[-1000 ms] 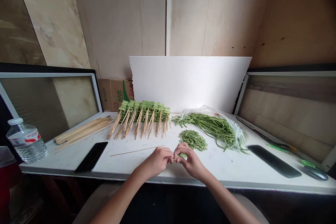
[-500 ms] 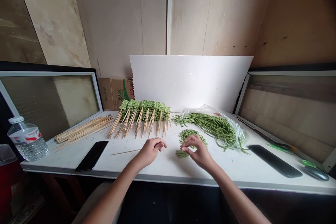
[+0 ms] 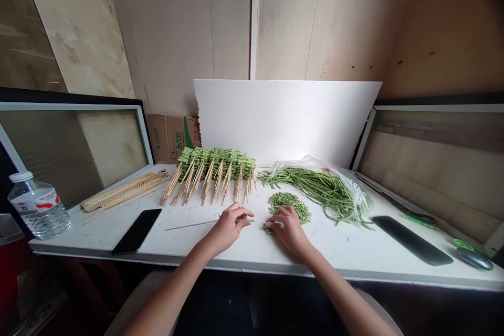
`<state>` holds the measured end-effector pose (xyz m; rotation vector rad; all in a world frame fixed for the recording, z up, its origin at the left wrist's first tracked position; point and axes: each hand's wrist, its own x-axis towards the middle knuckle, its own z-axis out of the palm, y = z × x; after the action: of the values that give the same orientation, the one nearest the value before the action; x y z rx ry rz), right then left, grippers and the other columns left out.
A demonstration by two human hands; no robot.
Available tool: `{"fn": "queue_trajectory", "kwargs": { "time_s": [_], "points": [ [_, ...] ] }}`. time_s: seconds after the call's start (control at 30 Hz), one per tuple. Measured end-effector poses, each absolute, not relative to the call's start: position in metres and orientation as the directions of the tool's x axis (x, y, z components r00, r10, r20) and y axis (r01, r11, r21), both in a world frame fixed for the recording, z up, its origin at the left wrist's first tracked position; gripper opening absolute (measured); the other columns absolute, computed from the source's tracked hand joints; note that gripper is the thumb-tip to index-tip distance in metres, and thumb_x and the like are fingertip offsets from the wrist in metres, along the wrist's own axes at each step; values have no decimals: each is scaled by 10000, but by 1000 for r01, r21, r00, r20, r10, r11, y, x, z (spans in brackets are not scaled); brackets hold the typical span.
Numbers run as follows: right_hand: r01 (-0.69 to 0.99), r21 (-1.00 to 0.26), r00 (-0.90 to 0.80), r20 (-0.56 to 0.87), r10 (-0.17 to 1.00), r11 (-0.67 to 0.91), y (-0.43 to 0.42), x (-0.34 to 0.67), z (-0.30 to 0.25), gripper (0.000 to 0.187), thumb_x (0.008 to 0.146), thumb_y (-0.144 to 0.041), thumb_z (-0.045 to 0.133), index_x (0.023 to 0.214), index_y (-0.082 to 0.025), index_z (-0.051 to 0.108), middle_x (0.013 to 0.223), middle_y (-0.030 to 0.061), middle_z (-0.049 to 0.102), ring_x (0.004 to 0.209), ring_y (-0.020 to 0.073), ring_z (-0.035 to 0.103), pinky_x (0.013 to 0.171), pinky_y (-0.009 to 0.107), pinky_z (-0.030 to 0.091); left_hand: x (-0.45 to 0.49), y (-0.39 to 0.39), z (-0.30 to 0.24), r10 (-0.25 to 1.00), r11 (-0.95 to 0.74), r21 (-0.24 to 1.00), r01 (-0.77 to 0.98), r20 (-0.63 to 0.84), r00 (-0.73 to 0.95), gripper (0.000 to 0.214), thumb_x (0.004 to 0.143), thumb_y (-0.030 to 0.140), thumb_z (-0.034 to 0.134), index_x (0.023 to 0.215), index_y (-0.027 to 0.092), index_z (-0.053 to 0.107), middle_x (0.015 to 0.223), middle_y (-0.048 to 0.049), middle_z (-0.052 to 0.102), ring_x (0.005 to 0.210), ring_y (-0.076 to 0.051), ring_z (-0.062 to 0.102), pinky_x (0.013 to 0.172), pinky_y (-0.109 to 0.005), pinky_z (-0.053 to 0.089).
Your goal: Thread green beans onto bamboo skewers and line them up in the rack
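Note:
My left hand is above the white table with its thumb and fingers pinched round a short piece of green bean. A thin bamboo skewer lies on the table, its right end running behind that hand. My right hand is lowered onto a small row of cut green bean pieces, fingertips closed on the pieces and partly hiding them. Just behind it is a loose pile of cut green beans.
Skewered beans are stacked at the back, sticks forward. Loose skewers, a phone and a water bottle stand left. Long beans spill from a plastic bag. A dark flat object and a mouse lie right.
My right hand has come down and slightly left onto the row of cut pieces. The left hand has shifted slightly, and the bean piece at its fingertips shows more clearly.

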<state>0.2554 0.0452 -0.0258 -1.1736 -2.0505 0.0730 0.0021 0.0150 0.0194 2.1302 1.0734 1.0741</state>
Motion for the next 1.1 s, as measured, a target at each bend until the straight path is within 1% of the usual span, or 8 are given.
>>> {"fn": "queue_trajectory", "kwargs": {
  "time_s": [0.13,0.3,0.4,0.5,0.63,0.87,1.0,1.1],
  "points": [
    [692,-399,-312,587,747,602,40,253,-17,250,999,-347,614,875,-275,819,945,88,730,1016,320,566,921,481,451,3,17,15,822,-568,717,405,465,329,203,953,202,626,1135,227,711,1069,-66,649,964,-201,649,912,-342,542],
    [497,-585,-323,561,762,641,19,240,4,272,1026,-438,572,1122,-280,772,1021,83,748,1065,292,606,930,438,494,10,8,21,803,-595,704,388,494,334,263,941,161,620,1192,228,666,1034,-55,671,933,-185,659,893,-328,560],
    [391,-637,-315,585,747,664,11,231,10,253,984,-462,645,1102,-279,774,989,74,759,1010,274,632,893,412,512,15,2,25,784,-617,709,343,510,355,241,945,160,636,1176,225,660,1020,-43,685,934,-176,671,871,-302,566],
    [364,-639,-257,630,733,677,9,229,11,197,972,-432,671,988,-278,793,913,64,760,952,268,631,864,410,505,16,1,27,767,-641,676,365,537,352,218,930,180,696,1144,220,680,1015,-38,701,917,-176,680,846,-296,562],
    [351,-641,-168,674,720,682,10,234,13,171,968,-414,680,993,-282,787,947,66,750,957,271,617,815,397,497,12,3,30,728,-677,545,495,594,342,84,948,241,717,1023,208,732,975,-50,731,920,-210,666,857,-352,528],
    [371,-584,-263,680,685,722,3,230,20,122,947,-385,716,985,-270,733,921,61,707,965,275,586,854,410,469,20,-3,36,586,-762,313,567,708,395,24,932,187,734,953,195,739,911,-46,728,975,-245,604,856,-374,465],
    [380,-567,-288,678,676,731,0,227,21,84,980,-297,651,916,-251,679,885,53,678,921,259,550,838,399,454,22,-3,32,539,-802,266,535,709,455,135,946,78,656,929,190,731,859,-40,705,917,-223,598,837,-357,453],
    [365,-570,-341,654,676,736,-3,225,22,141,985,-234,611,861,-246,677,841,46,661,908,252,528,839,394,445,21,-1,26,536,-829,312,464,679,502,278,905,-37,561,807,174,713,775,-26,681,797,-182,592,786,-321,458]
  ]
}}
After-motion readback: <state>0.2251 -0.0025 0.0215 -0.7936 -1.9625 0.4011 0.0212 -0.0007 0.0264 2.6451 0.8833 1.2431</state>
